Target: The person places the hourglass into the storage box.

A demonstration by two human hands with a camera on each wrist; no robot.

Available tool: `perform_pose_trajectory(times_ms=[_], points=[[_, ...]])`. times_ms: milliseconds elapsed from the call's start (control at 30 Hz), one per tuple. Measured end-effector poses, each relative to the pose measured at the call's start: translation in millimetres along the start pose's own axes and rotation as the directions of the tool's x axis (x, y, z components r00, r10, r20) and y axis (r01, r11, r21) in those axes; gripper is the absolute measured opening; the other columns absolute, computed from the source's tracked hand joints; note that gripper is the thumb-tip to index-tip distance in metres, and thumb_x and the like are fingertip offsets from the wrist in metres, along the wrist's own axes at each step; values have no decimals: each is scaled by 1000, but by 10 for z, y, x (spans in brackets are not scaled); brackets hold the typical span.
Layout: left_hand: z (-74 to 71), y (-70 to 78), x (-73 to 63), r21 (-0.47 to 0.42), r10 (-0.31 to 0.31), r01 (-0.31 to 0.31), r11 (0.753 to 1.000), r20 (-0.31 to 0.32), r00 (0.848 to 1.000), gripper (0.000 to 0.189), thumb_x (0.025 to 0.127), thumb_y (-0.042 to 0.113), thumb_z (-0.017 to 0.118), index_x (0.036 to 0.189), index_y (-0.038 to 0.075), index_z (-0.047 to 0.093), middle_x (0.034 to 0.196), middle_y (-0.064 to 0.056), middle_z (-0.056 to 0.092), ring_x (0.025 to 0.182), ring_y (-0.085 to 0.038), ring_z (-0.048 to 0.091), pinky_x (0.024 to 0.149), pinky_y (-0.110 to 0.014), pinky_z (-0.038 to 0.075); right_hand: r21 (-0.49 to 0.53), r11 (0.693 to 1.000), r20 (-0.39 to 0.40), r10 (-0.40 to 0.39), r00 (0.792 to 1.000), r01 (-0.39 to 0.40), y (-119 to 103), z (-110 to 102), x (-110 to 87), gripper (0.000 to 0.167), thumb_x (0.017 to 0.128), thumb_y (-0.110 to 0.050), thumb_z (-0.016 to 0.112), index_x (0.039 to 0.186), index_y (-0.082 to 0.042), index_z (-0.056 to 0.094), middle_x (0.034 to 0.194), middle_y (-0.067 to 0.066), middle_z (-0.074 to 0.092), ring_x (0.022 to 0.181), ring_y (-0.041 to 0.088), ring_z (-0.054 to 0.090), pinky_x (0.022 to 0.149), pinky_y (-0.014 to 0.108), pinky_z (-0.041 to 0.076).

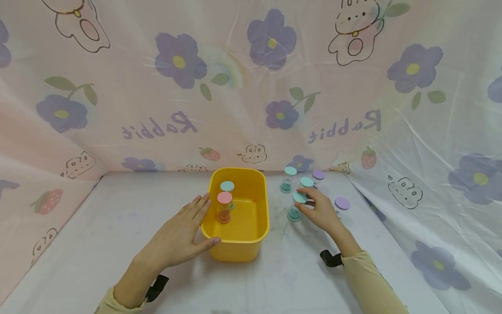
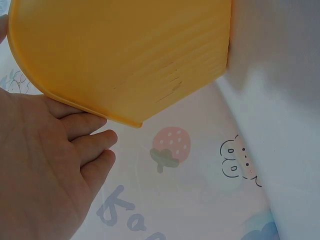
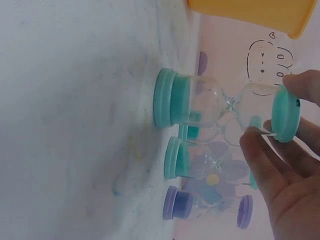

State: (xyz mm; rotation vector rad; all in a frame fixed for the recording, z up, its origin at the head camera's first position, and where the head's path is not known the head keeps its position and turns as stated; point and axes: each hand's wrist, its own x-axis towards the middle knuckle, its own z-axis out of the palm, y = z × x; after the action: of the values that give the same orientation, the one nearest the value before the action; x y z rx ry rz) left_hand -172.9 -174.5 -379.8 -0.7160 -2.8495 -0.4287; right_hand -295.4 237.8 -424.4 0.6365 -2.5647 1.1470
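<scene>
My right grip pinched a teal hourglass by its cap, likely the easiest hold; it was upright, right of the yellow bin, which my straight-fingered left grip touched, probably for steadiness.

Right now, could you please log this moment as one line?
right hand: pinches teal hourglass by top; left hand: touches yellow tub; in tub: pink hourglass, bluish hourglass; outside: other teal hourglasses, purple hourglasses
</scene>
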Motion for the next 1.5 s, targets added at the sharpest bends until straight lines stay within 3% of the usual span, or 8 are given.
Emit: perform_pose_trajectory(times_ms=[267, 600, 800, 1067, 1367, 1500], points=[[5, -3, 6, -4, -2, 2, 1000, 3, 1000, 103, 96, 75, 49, 163, 1, 27, 172, -12, 18, 159, -32, 20, 127, -53, 23, 25, 1000, 5, 13, 1000, -14, -12, 1, -11, 44, 92, -4, 77, 134, 6, 64, 135, 23, 63, 111, 36, 68, 93, 46, 61], [10, -6, 8, -4, 4, -4, 1000, -1, 1000, 102, 97, 75, 49, 163, 0, 27, 172, -12, 19, 159, -32, 20, 127, -53, 23, 31, 999, -29, 12, 999, -11, -13, 9, -17, 41, 91, -1, 78, 130, 4, 67, 131, 22, 65, 109, 34, 68, 90, 41, 62], [6, -4, 2, -6, 4, -4, 1000, -4, 1000, 102, 97, 74, 50, 163, 0, 27, 172, -12, 19, 159, -32, 20, 127, -53, 23, 24, 999, -84, -40, 996, 42, -48, 6, -8, 40, 91, 0, 78, 128, 6, 68, 126, 20, 67, 107, 34, 68, 87, 40, 63], [6, -5, 8, -6, 0, 0, 1000, 1, 1000, 103, 96, 75, 50, 163, 1, 27, 172, -12, 19, 159, -32, 19, 127, -53, 22, 27, 985, -194, -160, 968, 168, -92, 7, 25, 35, 90, 0, 79, 124, 4, 71, 120, 17, 69, 97, 29, 70, 82, 12, 57], [1, 2, 3, -4, -6, 6, 1000, 3, 1000, 104, 96, 77, 48, 164, 1, 26, 173, -11, 18, 158, -33, 21, 127, -53, 22, 25, 963, -266, -252, 931, 268, -252, -31, 89, 35, 88, 4, 80, 123, 3, 72, 119, 16, 69, 95, 13, 67, 81, 10, 56], [0, 3, 4, -3, -4, 4, 1000, 3, 1000, 103, 96, 76, 48, 163, 1, 27, 173, -11, 18, 158, -33, 20, 127, -53, 22, 23, 955, -280, -278, 919, 296, -352, -57, 129, 36, 88, 5, 80, 123, 3, 72, 120, 16, 69, 99, 12, 66, 83, 11, 56]])
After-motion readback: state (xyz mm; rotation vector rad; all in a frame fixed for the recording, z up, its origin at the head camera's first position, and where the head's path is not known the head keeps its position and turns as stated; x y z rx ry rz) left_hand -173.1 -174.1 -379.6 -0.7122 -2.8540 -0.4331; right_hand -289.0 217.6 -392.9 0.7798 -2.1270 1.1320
